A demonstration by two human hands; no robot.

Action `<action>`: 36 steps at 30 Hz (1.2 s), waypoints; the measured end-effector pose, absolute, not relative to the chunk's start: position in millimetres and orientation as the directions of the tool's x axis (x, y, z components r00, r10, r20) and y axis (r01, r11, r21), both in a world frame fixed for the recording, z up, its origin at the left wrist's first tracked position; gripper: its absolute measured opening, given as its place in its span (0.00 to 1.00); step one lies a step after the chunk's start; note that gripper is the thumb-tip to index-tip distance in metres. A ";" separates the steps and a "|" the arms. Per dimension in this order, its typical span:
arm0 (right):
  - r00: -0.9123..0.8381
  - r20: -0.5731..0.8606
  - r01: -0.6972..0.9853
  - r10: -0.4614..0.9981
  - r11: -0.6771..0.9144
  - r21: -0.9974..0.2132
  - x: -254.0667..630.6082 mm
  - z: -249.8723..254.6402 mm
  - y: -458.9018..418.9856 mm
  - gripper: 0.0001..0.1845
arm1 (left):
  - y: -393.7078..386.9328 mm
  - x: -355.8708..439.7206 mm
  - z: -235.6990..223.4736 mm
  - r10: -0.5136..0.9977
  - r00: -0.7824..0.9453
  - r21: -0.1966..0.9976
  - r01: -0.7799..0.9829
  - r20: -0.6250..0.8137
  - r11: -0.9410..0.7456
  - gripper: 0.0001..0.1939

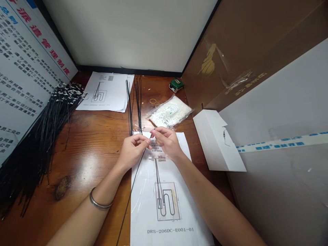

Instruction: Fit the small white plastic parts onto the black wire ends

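Note:
My left hand [134, 148] pinches a thin black wire [127, 206] near its upper end. From there the wire trails down and left to the bottom of the view. Close beside it, my right hand [167, 141] has its thumb and forefinger pinched at the wire's tip; whether a small part sits there is too small to tell. Both hands are above a printed drawing sheet [143, 225] in a clear sleeve. Just beyond them lie two small bundles of black wires, a left bundle [130, 118] and a right bundle [139, 109].
A big heap of black wires [43, 136] with white ends lies left. Behind the hands are a bag of small white pieces [169, 111], rubber bands [153, 101], a green tape measure [176, 84] and another drawing [112, 95]. A folded white card [215, 147] stands right, beside a brown panel [243, 41].

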State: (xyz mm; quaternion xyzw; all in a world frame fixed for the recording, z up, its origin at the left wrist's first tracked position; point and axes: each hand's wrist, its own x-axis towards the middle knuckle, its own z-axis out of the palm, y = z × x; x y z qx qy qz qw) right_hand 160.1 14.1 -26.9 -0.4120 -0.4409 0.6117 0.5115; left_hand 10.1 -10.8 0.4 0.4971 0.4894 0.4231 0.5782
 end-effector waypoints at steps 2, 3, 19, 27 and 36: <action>-0.138 -0.053 -0.258 0.989 -0.087 -0.962 159.7 -25.8 13.6 0.12 | -11.1 10.5 -0.5 0.980 0.157 0.992 0.010 -0.126 0.126 0.10; -0.142 -0.052 -0.253 0.988 -0.087 -0.964 159.4 -25.4 13.3 0.12 | -11.2 10.6 -1.0 0.981 0.153 0.993 0.014 -0.117 0.117 0.10; -0.133 0.007 -0.185 0.991 -0.018 -0.983 157.3 -22.4 10.9 0.09 | -10.2 12.2 -2.4 0.991 0.116 0.997 0.009 -0.072 0.071 0.11; -0.036 -0.020 -0.222 0.999 -0.027 -0.975 156.1 -24.1 12.2 0.11 | -8.4 13.4 -7.1 0.996 0.045 0.997 -0.029 -0.071 0.072 0.09; -0.021 0.000 -0.220 1.000 -0.004 -0.976 153.4 -22.7 12.0 0.07 | -5.0 17.8 -2.9 1.000 -0.015 1.000 -0.015 -0.018 0.018 0.09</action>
